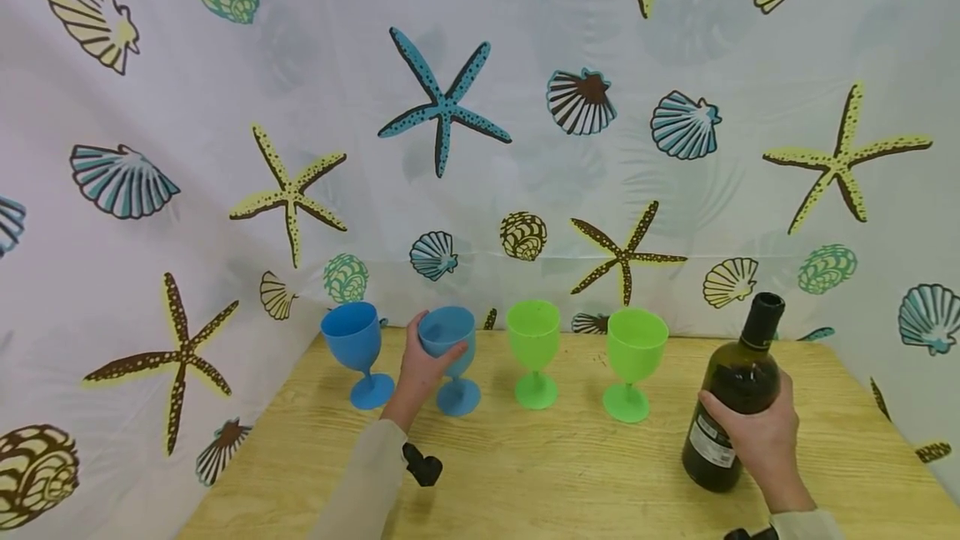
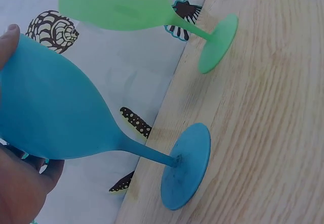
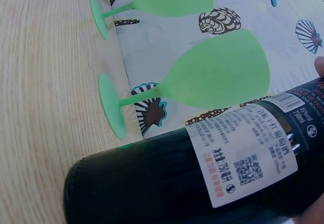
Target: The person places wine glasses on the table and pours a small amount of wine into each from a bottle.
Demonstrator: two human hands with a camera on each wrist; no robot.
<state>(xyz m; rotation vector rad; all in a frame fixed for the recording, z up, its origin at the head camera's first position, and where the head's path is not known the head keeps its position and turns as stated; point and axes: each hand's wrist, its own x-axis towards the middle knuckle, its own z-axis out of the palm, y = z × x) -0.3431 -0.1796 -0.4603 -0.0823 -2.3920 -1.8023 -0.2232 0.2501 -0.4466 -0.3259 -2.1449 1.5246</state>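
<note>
We grip a dark green glass wine bottle (image 1: 738,372) at right, our right hand (image 1: 765,436) wrapped round its body, the surest hold: likely heavy, smooth, breakable. Our left hand (image 1: 422,363) clasps the bowl of a blue plastic-looking stemmed goblet (image 1: 452,328) left of centre, probably light and stiff. Two lime-green plastic-looking goblets (image 1: 636,347) stand between; a darker blue goblet (image 1: 356,342) stands farther left.

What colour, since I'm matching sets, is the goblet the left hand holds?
The goblet is blue, shown best in the left wrist view.
</note>
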